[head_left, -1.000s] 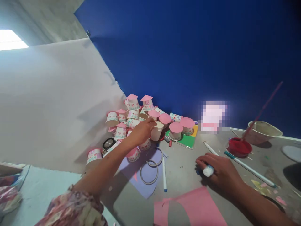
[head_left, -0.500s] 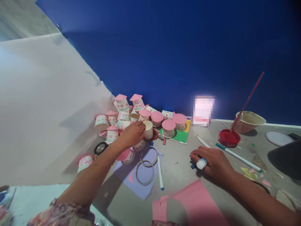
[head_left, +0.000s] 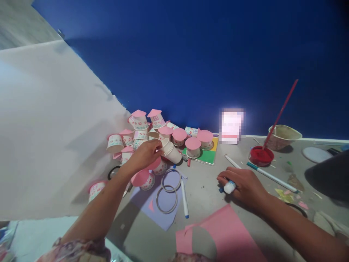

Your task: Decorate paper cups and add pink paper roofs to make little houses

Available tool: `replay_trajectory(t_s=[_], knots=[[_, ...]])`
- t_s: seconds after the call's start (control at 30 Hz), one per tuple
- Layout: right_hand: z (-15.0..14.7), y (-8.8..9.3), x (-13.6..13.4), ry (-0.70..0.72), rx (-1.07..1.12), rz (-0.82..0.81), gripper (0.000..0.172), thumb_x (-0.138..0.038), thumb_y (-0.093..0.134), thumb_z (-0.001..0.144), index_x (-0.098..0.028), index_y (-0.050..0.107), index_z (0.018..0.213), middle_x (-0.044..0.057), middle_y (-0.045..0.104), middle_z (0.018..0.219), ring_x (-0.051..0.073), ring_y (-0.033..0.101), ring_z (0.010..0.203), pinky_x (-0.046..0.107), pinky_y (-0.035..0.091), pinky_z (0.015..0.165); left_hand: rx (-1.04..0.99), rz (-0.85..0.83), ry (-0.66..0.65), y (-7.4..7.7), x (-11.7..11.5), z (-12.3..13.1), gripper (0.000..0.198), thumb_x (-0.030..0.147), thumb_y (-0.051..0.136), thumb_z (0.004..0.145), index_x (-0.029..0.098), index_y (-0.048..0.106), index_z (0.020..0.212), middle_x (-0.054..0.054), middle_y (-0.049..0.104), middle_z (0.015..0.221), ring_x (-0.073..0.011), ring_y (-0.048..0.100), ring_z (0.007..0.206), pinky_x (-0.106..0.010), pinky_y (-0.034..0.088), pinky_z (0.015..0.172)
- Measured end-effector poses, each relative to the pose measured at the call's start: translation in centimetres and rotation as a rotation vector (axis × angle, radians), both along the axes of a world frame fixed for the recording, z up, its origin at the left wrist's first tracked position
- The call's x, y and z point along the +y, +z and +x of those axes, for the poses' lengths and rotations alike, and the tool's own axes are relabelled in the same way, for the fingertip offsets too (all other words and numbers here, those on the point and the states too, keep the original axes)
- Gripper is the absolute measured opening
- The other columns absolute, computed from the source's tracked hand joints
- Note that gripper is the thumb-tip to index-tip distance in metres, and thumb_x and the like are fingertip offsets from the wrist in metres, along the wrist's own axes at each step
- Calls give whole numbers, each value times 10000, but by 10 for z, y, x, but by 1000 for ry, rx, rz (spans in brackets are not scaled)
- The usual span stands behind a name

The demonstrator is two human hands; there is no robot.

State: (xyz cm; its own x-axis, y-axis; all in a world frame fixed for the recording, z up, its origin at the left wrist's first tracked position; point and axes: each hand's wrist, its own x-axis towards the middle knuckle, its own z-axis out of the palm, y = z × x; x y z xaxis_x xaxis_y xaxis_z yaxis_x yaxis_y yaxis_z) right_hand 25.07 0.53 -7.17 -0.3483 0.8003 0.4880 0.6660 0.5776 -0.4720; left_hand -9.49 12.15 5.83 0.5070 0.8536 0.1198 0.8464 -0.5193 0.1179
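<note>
In the head view, my left hand [head_left: 147, 152] pinches a tilted stack of plain white paper cups [head_left: 171, 151] by its rim end. Behind and around it crowd several decorated paper cups [head_left: 138, 122] with pink paper roofs, some upright and some on their sides. My right hand [head_left: 245, 185] rests on the table with its fingers curled round a white tube like a glue stick [head_left: 229, 187], its end facing me. A small blue cap [head_left: 221, 190] shows beneath those fingers. Between my hands lie two grey rings [head_left: 167, 210] on purple paper [head_left: 167, 222] and a white marker [head_left: 184, 199].
Pink paper [head_left: 231, 233] with a round cut-out lies near the front edge. To the right are a red paint pot [head_left: 261, 156] with a brush [head_left: 282, 109], a stained cup [head_left: 286, 137], a teal-capped marker [head_left: 272, 177] and scraps. A blue wall [head_left: 191, 65] rises behind.
My left hand has tilted the white cup toward the right, and several nested rims now show. My right hand keeps its hold on the tube. The whole view has shifted slightly.
</note>
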Motion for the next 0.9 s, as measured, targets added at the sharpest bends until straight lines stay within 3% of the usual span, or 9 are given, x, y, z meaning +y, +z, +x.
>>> replay_trajectory(t_s=[0.17,0.23,0.3,0.37,0.4,0.53,0.63,0.77,0.9], knots=[[-1,4,-1,-4,104,-107,271,-304,559,1011,-216,750,839,44,723,730,170,631,633,301,360,618,-99,20,54,40,-3,-14,204,327,543,929,209,602,774,21,617,730,-151,546,649,-276,423,636],[-2,7,1,-18,243,-200,238,-333,614,962,-218,754,806,48,723,719,173,620,627,306,376,622,-204,168,139,59,-17,-20,179,360,618,896,214,626,793,17,630,733,-161,537,653,-303,426,661],[-2,11,3,-59,370,-275,248,-379,649,930,-215,750,774,51,726,710,178,618,630,313,411,636,-353,337,197,66,-38,-20,175,377,699,875,217,657,820,13,639,756,-162,510,667,-325,429,695],[0,16,6,-128,458,-329,294,-424,648,929,-206,737,754,51,730,709,186,626,645,320,451,647,-644,253,223,53,-61,-11,181,410,737,884,233,702,899,7,659,819,-176,538,713,-335,455,710],[1,18,7,-167,503,-365,317,-448,646,933,-200,735,756,47,724,696,187,625,641,322,464,638,-772,95,186,39,-71,-3,207,439,753,872,237,707,866,6,655,790,-176,546,687,-326,457,663],[2,29,6,-216,654,-530,421,-561,653,910,-162,773,850,38,706,666,170,601,577,309,477,551,-1060,-525,209,-35,-98,44,279,481,806,846,209,747,827,1,646,713,-147,563,664,-277,462,636],[-3,38,1,-157,712,-629,417,-549,711,857,-157,809,962,48,756,710,176,643,615,322,527,600,-1331,-804,216,-72,-104,74,340,498,871,783,181,748,785,-3,653,736,-121,568,700,-239,487,688],[-7,45,-2,-105,772,-691,394,-496,785,806,-170,823,1024,74,808,853,196,678,739,348,547,704,-1409,-959,258,-79,-108,92,361,521,848,778,180,739,828,-12,653,744,-115,564,639,-239,509,616],[-8,42,-2,-38,996,-872,473,-482,872,750,-163,816,1096,85,801,946,153,607,710,302,468,633,-1418,-1133,319,-77,-113,107,316,442,851,711,177,742,845,-55,702,794,-152,622,650,-263,540,572]])
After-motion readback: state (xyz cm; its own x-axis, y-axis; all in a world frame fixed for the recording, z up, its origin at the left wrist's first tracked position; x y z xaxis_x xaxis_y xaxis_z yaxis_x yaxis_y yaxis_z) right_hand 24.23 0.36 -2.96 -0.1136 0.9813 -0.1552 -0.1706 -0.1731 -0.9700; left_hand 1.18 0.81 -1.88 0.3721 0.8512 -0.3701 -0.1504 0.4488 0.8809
